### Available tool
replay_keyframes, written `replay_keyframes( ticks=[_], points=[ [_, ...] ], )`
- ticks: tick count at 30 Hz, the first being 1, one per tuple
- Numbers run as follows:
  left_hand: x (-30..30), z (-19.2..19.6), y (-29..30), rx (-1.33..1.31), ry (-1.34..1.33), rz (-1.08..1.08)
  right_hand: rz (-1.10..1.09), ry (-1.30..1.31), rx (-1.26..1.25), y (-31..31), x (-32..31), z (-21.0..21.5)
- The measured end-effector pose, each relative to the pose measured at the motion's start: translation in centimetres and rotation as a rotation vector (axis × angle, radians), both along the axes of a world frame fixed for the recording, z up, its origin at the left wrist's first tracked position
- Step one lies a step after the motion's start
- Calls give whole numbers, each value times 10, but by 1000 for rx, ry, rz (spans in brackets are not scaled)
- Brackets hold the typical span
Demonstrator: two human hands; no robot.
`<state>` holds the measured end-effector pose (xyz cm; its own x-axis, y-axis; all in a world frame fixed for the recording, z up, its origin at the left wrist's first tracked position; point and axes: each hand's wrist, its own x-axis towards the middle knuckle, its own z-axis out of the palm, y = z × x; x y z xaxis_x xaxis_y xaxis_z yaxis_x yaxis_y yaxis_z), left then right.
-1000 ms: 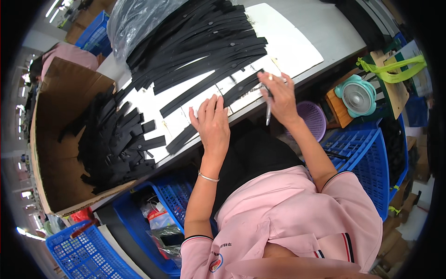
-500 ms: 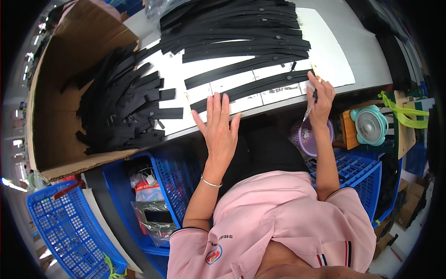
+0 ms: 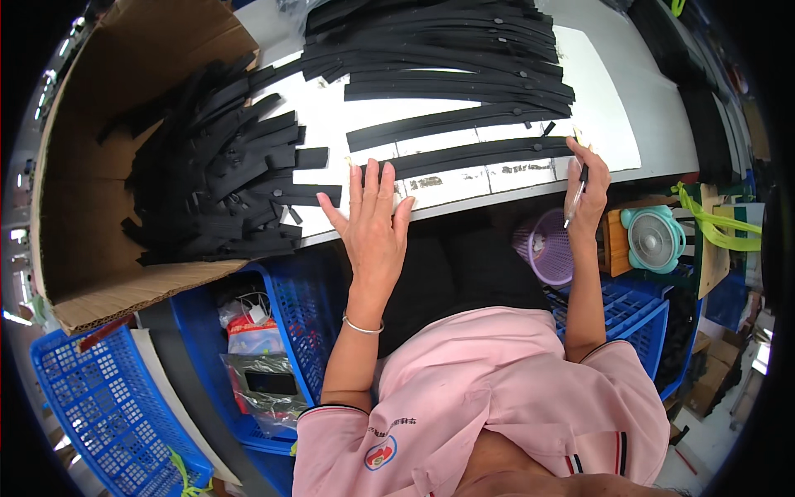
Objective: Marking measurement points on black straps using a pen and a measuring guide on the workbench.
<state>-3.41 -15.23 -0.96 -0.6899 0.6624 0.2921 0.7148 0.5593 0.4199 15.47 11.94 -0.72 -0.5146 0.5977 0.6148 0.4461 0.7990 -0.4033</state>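
A long black zipper [image 3: 472, 156] lies across the white board [image 3: 611, 112] nearest to me. My left hand [image 3: 374, 228] rests palm down with fingers spread, its fingertips over the zipper's left end. At the right end, a fingertip of my right hand [image 3: 591, 195] touches the zipper. That hand also holds a slim pen [image 3: 570, 212], clear with a dark part, tucked in its curled fingers. Another black zipper [image 3: 431, 127] lies just beyond, roughly parallel. Farther back, several more zippers [image 3: 464, 86] are layered in a pile. Dark lines and smudges mark the board.
At the left a cardboard box [image 3: 91, 157] lies open toward the board, with a heap of black zippers [image 3: 224, 182] spilling out. Blue baskets [image 3: 108, 406] stand below the table. Right of my legs are a purple basket [image 3: 550, 248] and a small teal fan [image 3: 652, 238].
My left hand has moved left, and its fingers now cover the near zipper's end. The right hand stays at the right end, with the pen turned more into sight. The view has shifted slightly.
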Motion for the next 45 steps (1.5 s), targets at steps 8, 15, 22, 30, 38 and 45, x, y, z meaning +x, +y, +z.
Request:
replay_keyframes(
  ticks=[8, 15, 22, 30, 38, 45],
  points=[
    [0, -4, -1, 57, 19, 21, 509, 168, -817, -75, -98, 43],
    [1, -4, 3, 87, 43, 44, 638, 69, -758, -99, -154, 8],
    [1, -5, 1, 88, 53, 47, 637, -12, -654, -101, -156, 9],
    [2, -6, 2, 90, 66, 46, 620, 71, -653, -104, -156, 8],
    [2, -8, 2, 83, 60, 56, 728, -43, -822, -100, -150, 15],
    [2, -6, 3, 94, 52, 37, 776, -6, -610, -96, -150, 1]
  ],
)
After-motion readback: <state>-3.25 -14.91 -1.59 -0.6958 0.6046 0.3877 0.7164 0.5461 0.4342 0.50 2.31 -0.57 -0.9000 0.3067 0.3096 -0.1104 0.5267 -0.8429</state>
